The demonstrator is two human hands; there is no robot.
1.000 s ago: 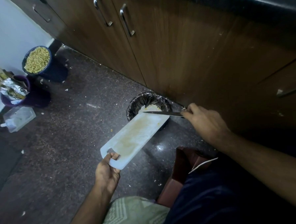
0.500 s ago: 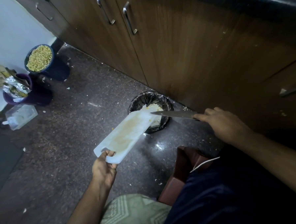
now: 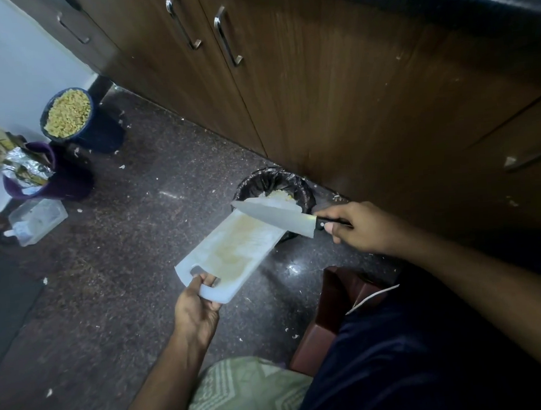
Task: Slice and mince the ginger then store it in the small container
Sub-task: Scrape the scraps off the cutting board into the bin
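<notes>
My left hand (image 3: 196, 312) grips the handle end of a white cutting board (image 3: 234, 253), held tilted with its far end over a small bin lined with a black bag (image 3: 304, 190). Pale yellow scraps (image 3: 279, 194) lie inside the bin. My right hand (image 3: 356, 228) holds a black-handled kitchen knife (image 3: 279, 218); its broad blade lies flat across the board's far end. The board carries a yellowish stain and no visible pieces of ginger.
Brown cabinet doors (image 3: 319, 92) stand right behind the bin. At the left of the dark floor are a blue tub of yellow grains (image 3: 67, 113), a purple tub with foil wrappers (image 3: 39, 176) and a clear plastic box (image 3: 36, 220). A brown block (image 3: 337, 308) sits by my leg.
The knife has turned from edge-on to flat and moved left onto the board's far end. The board stays tilted over the bin in my left hand.
</notes>
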